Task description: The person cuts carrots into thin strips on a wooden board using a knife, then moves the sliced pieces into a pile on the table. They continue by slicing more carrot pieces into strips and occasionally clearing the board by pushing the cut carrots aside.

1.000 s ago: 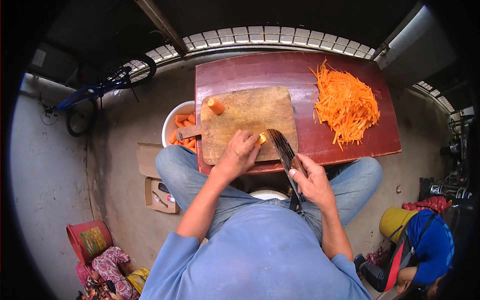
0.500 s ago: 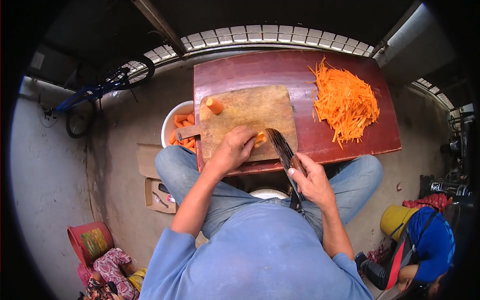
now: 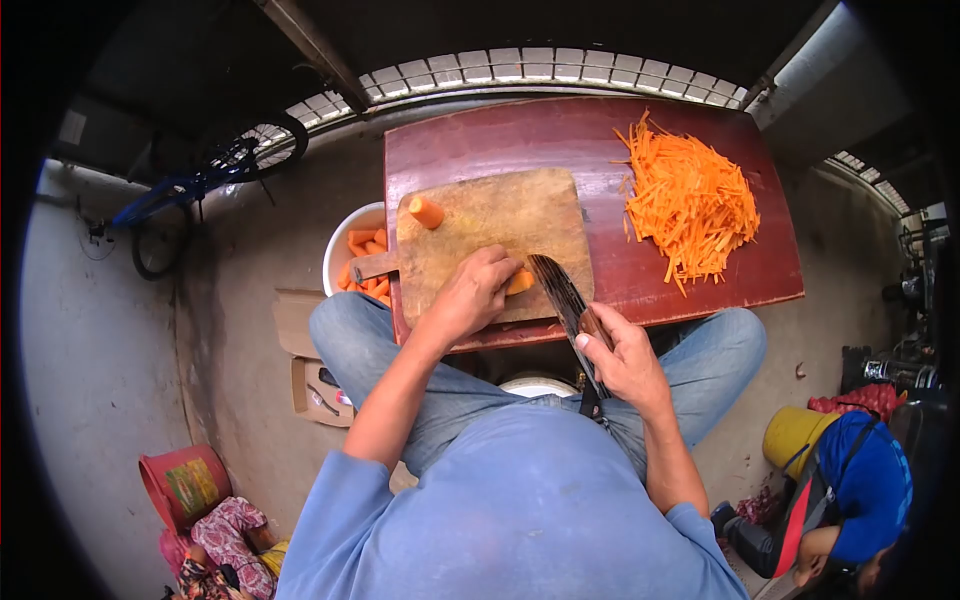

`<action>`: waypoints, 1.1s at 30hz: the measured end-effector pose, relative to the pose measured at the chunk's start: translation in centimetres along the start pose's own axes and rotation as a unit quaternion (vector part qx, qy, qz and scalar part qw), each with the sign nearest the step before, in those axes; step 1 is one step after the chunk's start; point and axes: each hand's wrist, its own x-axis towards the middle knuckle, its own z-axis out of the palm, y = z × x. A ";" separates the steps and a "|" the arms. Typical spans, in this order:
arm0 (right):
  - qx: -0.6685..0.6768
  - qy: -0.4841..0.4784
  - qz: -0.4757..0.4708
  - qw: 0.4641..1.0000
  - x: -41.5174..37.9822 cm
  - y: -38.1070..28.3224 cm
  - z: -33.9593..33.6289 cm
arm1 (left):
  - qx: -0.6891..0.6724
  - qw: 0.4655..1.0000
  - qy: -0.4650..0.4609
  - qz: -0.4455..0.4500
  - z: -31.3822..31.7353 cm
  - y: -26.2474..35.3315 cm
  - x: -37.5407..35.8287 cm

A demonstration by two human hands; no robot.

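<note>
My left hand (image 3: 475, 288) is closed around a cut piece of carrot (image 3: 519, 282) on the wooden cutting board (image 3: 490, 215). In my right hand (image 3: 625, 360) is the handle of a dark-bladed knife (image 3: 560, 289), its broad blade slanting up to the left. The blade's tip end comes down close beside the carrot piece. A thick carrot chunk (image 3: 426, 212) rests near the board's far left corner. To the right of the board, a heap of carrot shreds (image 3: 692, 205) lies on the red table (image 3: 610, 262).
A white bucket (image 3: 334, 252) of carrot pieces stands against the table's left side. On the floor are an opened cardboard box (image 3: 308, 400), a red bucket (image 3: 185, 485) and a yellow bucket (image 3: 793, 438). A bicycle (image 3: 195, 190) leans at the left. People sit at both lower corners.
My left hand and the carrot piece have shifted slightly, and the piece shows a broader face now. The knife stays almost in the same place.
</note>
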 end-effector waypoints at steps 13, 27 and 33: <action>-0.048 -0.002 -0.067 0.997 0.0 0.0 0.4 | 0.099 0.985 0.137 0.028 2.7 -0.3 -1.8; -0.076 0.027 -0.042 0.996 -0.9 -1.1 0.7 | 0.027 0.991 0.130 0.002 3.6 -0.5 -0.9; -0.085 0.014 -0.014 0.996 -1.3 -1.8 0.4 | 0.051 0.989 0.135 -0.011 3.4 0.6 -1.4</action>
